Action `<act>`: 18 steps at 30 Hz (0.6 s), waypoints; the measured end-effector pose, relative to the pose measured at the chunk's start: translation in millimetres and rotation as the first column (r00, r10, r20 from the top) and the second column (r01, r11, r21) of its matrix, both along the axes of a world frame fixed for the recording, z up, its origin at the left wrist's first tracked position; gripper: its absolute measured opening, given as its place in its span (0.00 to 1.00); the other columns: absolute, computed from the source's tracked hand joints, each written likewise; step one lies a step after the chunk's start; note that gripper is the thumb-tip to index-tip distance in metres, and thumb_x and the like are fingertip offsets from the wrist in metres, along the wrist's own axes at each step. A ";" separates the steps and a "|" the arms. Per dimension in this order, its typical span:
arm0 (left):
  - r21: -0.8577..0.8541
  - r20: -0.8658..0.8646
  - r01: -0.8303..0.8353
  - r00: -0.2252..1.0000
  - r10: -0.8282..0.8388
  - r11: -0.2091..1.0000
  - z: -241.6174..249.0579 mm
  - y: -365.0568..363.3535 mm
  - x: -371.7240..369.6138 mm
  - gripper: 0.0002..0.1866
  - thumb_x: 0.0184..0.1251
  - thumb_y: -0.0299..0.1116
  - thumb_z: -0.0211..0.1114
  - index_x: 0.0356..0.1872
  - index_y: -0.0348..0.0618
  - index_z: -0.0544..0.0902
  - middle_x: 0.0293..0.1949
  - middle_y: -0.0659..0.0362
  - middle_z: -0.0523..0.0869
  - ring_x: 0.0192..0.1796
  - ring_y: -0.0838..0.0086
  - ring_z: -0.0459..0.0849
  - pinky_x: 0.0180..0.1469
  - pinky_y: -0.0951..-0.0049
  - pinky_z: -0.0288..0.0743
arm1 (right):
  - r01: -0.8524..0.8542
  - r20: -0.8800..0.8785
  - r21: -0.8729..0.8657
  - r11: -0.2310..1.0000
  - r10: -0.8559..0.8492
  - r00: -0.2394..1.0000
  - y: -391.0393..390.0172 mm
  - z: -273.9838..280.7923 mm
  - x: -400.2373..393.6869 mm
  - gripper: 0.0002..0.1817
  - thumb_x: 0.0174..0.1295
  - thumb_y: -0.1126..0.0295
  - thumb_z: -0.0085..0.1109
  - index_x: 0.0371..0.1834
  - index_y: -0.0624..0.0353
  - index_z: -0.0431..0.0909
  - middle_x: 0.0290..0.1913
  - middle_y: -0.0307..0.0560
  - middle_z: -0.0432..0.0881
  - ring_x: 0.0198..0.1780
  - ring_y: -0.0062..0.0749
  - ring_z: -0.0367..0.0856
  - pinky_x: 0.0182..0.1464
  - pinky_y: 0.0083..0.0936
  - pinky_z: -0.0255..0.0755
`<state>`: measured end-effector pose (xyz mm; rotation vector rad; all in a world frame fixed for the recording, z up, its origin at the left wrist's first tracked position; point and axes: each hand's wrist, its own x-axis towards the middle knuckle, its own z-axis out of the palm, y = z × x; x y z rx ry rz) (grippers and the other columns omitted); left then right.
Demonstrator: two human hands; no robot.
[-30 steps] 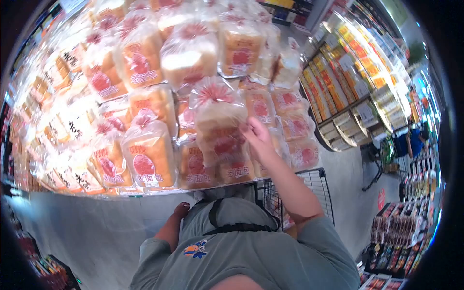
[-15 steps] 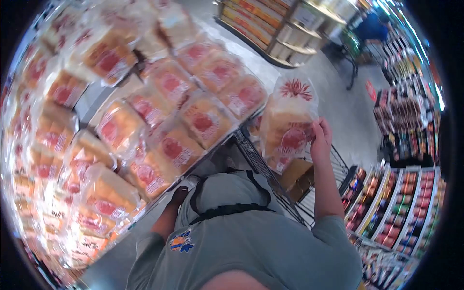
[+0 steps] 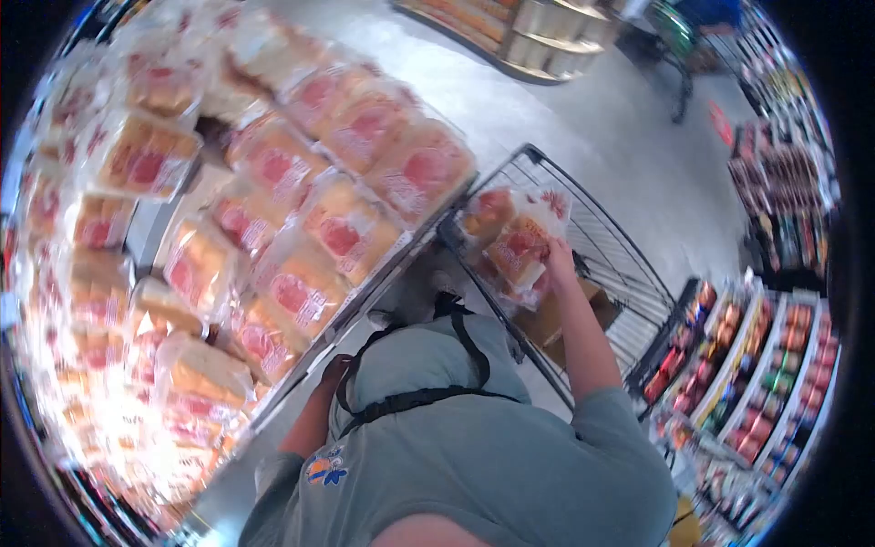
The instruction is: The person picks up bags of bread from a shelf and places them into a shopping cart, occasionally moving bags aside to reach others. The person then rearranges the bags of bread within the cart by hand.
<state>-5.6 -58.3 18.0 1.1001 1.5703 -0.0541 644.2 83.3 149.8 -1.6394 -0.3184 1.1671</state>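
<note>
My right hand [image 3: 559, 258] grips a bagged loaf of bread [image 3: 519, 244] with a red label, held low inside the wire shopping cart [image 3: 629, 273]. Another bagged loaf [image 3: 486, 211] lies in the cart beside it. My left hand [image 3: 337, 366] hangs down by my body near the shelf edge, mostly hidden behind my grey shirt; I cannot see its fingers. Rows of bagged bread [image 3: 301, 210] fill the tilted shelf to my left.
A cardboard box [image 3: 556, 314] sits in the cart bottom. Shelves of packaged goods [image 3: 766, 365] stand at the right. Another display rack [image 3: 538, 27] and a person in blue [image 3: 711, 11] with a cart are at the far top.
My right hand pulled the loaf off the shelf, swung it right over the cart, and has now lowered it into the cart. My view turned toward the cart.
</note>
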 end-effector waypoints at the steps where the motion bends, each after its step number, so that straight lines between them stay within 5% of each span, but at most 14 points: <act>1: 0.011 -0.021 -0.063 0.998 0.063 0.998 7.4 -8.3 1.3 0.19 0.66 0.43 0.59 0.51 0.44 0.83 0.50 0.52 0.85 0.55 0.60 0.82 0.60 0.66 0.72 | -0.033 -0.123 0.005 0.999 0.033 0.992 12.4 -18.6 -5.3 0.07 0.69 0.67 0.51 0.36 0.58 0.73 0.27 0.39 0.72 0.26 0.26 0.72 0.31 0.26 0.72; 3: 0.044 -0.031 0.269 0.963 -0.268 0.962 29.9 -8.9 7.5 0.20 0.68 0.46 0.57 0.53 0.45 0.82 0.49 0.55 0.85 0.54 0.62 0.81 0.59 0.68 0.72 | -0.166 -0.242 -0.078 0.983 0.143 0.960 25.6 -17.1 -25.9 0.07 0.68 0.66 0.52 0.38 0.58 0.74 0.31 0.40 0.72 0.30 0.28 0.72 0.34 0.27 0.72; 5: -0.011 -0.232 0.265 0.937 -0.260 0.964 122.3 18.7 60.0 0.20 0.70 0.47 0.55 0.53 0.45 0.81 0.48 0.57 0.85 0.55 0.63 0.81 0.58 0.70 0.73 | -0.524 -0.207 -0.156 0.837 0.491 0.846 39.8 -24.6 -32.7 0.08 0.68 0.64 0.53 0.40 0.57 0.74 0.32 0.39 0.72 0.32 0.26 0.72 0.35 0.26 0.71; 6: 0.309 -0.189 0.521 0.853 -0.486 0.795 98.7 8.7 41.9 0.15 0.67 0.39 0.59 0.51 0.45 0.80 0.44 0.55 0.85 0.48 0.66 0.83 0.55 0.71 0.75 | -0.694 -0.154 -0.202 0.691 0.678 0.719 49.5 -16.7 -37.8 0.08 0.68 0.63 0.54 0.40 0.56 0.74 0.32 0.39 0.73 0.34 0.25 0.73 0.37 0.25 0.71; 7: 0.316 -0.208 0.472 0.881 -0.426 0.823 109.0 5.8 50.8 0.15 0.67 0.39 0.59 0.51 0.45 0.80 0.44 0.55 0.85 0.48 0.66 0.83 0.55 0.71 0.75 | -0.741 -0.151 -0.181 0.647 0.726 0.671 61.7 -6.4 -49.0 0.08 0.68 0.63 0.54 0.40 0.56 0.74 0.32 0.39 0.73 0.34 0.25 0.73 0.37 0.25 0.71; 8: 0.212 -0.110 0.081 0.992 -0.058 0.974 130.2 14.7 72.7 0.15 0.69 0.40 0.57 0.51 0.45 0.81 0.45 0.56 0.85 0.49 0.64 0.83 0.55 0.70 0.74 | -0.898 0.052 -0.118 0.423 0.906 0.420 70.7 7.7 -60.9 0.11 0.70 0.62 0.53 0.43 0.59 0.73 0.34 0.40 0.75 0.36 0.25 0.74 0.38 0.24 0.72; 9: 0.076 -0.043 -0.321 0.945 0.325 0.944 142.5 17.8 87.9 0.15 0.71 0.41 0.54 0.50 0.45 0.81 0.46 0.56 0.86 0.50 0.63 0.83 0.55 0.68 0.74 | -0.980 0.266 -0.110 0.165 0.955 0.131 79.9 28.0 -71.3 0.14 0.71 0.61 0.52 0.46 0.61 0.73 0.35 0.41 0.77 0.38 0.24 0.76 0.40 0.23 0.72; 13: 0.335 -0.152 -0.343 0.899 0.410 0.878 127.0 -15.8 117.3 0.14 0.68 0.38 0.57 0.49 0.44 0.82 0.42 0.51 0.86 0.47 0.62 0.85 0.53 0.66 0.76 | -0.978 0.201 -0.146 -0.149 0.963 -0.177 128.2 181.7 -168.5 0.13 0.71 0.61 0.53 0.47 0.62 0.73 0.35 0.40 0.77 0.38 0.24 0.74 0.42 0.23 0.71; 15: 0.335 -0.108 -0.480 0.836 0.538 0.811 126.3 -30.5 119.8 0.14 0.68 0.38 0.58 0.49 0.44 0.81 0.42 0.50 0.86 0.47 0.62 0.85 0.53 0.65 0.76 | -0.955 0.119 0.125 -0.270 0.959 -0.256 139.1 226.6 -217.9 0.14 0.69 0.62 0.56 0.46 0.62 0.73 0.36 0.40 0.76 0.40 0.24 0.74 0.44 0.25 0.71; 18: 0.353 -0.011 -0.651 0.715 0.699 0.672 127.3 -49.4 112.9 0.15 0.66 0.38 0.60 0.50 0.45 0.81 0.41 0.51 0.87 0.46 0.63 0.85 0.52 0.66 0.76 | -0.934 0.522 0.145 -0.327 0.827 -0.208 142.3 250.8 -294.9 0.17 0.63 0.62 0.62 0.47 0.62 0.73 0.41 0.45 0.76 0.45 0.33 0.75 0.51 0.28 0.69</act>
